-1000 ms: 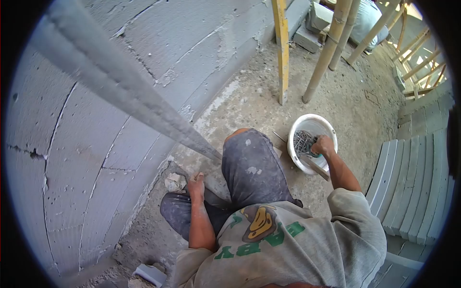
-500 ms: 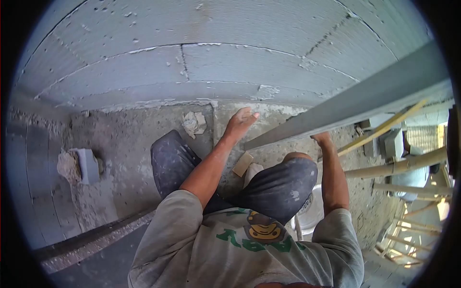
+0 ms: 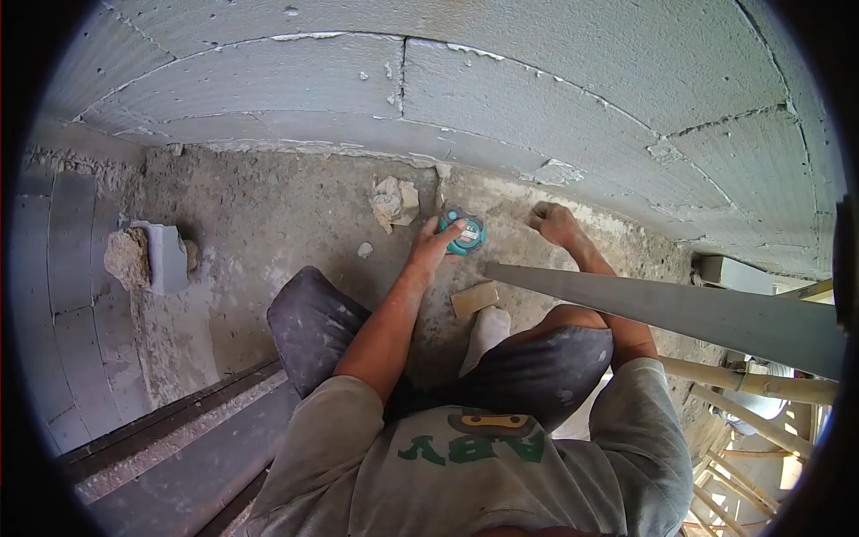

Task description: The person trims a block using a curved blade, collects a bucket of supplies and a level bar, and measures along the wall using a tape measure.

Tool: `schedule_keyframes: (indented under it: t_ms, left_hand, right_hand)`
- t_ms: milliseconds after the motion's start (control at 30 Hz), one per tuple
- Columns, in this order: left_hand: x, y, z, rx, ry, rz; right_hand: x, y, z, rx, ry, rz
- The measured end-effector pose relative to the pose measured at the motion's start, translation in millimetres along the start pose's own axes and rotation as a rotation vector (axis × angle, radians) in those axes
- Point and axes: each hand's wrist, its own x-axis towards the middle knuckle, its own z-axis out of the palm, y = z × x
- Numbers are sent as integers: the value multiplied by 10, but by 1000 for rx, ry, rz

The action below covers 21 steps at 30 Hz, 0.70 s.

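My left hand point(image 3: 431, 243) is closed round a teal and black tape measure point(image 3: 462, 233), held above the floor close to the foot of the block wall. Off to its right, my right hand point(image 3: 555, 224) is low near the wall base with its fingers curled. What those fingers hold, if anything, is hidden. A long grey metal bar point(image 3: 662, 304) passes in front of my right forearm, its narrow end near my knees. Below the tape measure a small tan block point(image 3: 474, 299) lies beside my foot.
A grey block wall point(image 3: 501, 107) curves across the front. Broken block pieces point(image 3: 394, 204) lie on the rough concrete floor point(image 3: 268, 215). Further left are a stone lump point(image 3: 127, 258) and a white block piece point(image 3: 165, 258). Bamboo poles point(image 3: 761, 380) stand at the right.
The tape measure now shows in my left hand, which was bare and raised before. My right hand has moved to the wall base. The bar has swung lower, and the view has shifted.
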Motion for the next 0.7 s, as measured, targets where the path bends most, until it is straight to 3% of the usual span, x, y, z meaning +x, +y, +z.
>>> schedule_keyframes:
  t_ms: [100,167,233,333,433,533,633,700]
  left_hand:
    - [-1,-2,-78,32,26,-29]
    - [16,47,-98,28,47,-50]
    - [49,88,-87,25,38,-56]
    - [76,89,-53,3,10,-48]
    - [96,93,91,-28,33,-22]
    - [39,150,275,-118,45,44]
    - [80,172,280,-130,-10,65]
    - [52,273,213,-151,-8,-18]
  right_hand:
    - [-46,633,424,-136,-70,-55]
    - [-125,656,509,-207,-67,-67]
    - [-251,276,380,-251,-11,-32]
    - [-265,-461,-66,58,-127,-149]
    - [-223,-985,-253,33,-232,-413]
    - [-35,-1081,-123,-30,-319,-484]
    - [88,-1057,-4,-57,-171,-513]
    - [97,-1067,-44,21,-193,-466]
